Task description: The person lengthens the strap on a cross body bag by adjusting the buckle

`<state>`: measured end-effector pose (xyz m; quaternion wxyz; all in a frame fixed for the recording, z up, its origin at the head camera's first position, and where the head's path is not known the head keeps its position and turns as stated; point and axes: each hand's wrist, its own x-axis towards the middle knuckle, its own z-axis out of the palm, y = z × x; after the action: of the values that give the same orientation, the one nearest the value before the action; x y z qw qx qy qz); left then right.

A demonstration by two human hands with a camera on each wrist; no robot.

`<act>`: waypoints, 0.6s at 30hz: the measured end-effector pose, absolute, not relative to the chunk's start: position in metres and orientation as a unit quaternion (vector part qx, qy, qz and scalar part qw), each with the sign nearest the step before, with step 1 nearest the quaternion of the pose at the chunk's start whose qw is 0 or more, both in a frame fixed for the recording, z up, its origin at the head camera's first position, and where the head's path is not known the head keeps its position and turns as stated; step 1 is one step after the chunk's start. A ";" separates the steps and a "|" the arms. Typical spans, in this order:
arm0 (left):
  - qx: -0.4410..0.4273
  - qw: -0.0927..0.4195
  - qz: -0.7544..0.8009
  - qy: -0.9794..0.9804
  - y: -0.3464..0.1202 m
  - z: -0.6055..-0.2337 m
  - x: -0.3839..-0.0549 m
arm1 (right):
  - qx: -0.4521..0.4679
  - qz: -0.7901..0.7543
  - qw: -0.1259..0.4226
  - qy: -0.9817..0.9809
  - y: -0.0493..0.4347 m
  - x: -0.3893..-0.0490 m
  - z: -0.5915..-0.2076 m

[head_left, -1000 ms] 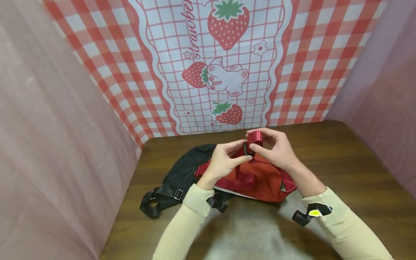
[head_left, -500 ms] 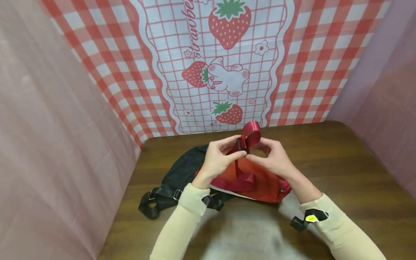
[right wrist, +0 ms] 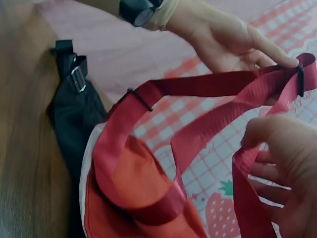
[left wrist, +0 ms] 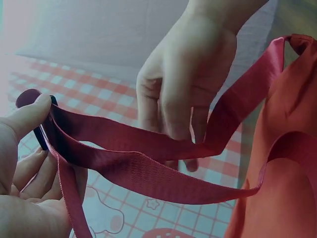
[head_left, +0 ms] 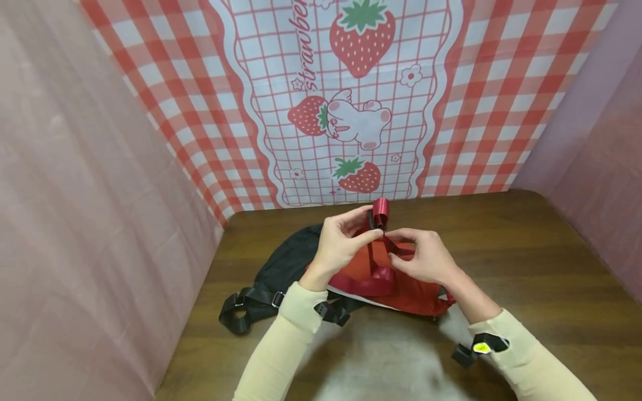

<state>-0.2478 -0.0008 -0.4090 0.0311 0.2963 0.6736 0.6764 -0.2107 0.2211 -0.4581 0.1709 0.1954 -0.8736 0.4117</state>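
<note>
A red-orange bag (head_left: 411,289) with long dark red webbing straps lies on the table. My left hand (head_left: 338,245) pinches a black strap slider (right wrist: 300,82) between thumb and fingers, and a loop of the red strap (head_left: 381,210) sticks up out of it. Two lengths of strap run from the slider towards the bag. To the right of the slider, my right hand (head_left: 426,257) holds a length of the same strap between thumb and fingers. In the right wrist view this length hangs down past the right fingers (right wrist: 270,173).
Beneath and left of the red bag lies a black bag (head_left: 286,262); its black strap (head_left: 236,317) with metal buckles reaches the table's left side. A strawberry-print cloth (head_left: 361,111) hangs behind the wooden table (head_left: 526,267). Curtains stand at both sides.
The right hand has moved from the upper strap loop, past the slider, to lower strap on its right. The loop now stands smaller. The left hand stays at the slider.
</note>
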 end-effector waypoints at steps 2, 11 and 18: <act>0.296 0.032 0.679 0.671 0.000 -0.410 -0.247 | 0.201 0.418 0.161 -0.871 0.221 -0.211 -0.459; 0.314 0.037 0.674 0.668 0.003 -0.411 -0.246 | 0.196 0.481 0.179 -0.836 0.221 -0.216 -0.452; 0.302 0.031 0.677 0.671 0.000 -0.410 -0.247 | 0.188 0.398 0.096 -0.893 0.238 -0.213 -0.455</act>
<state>-0.2472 -0.0002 -0.4100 0.0308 0.3020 0.6708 0.6766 -0.2132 0.2376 -0.4552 0.0964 0.1878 -0.8928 0.3981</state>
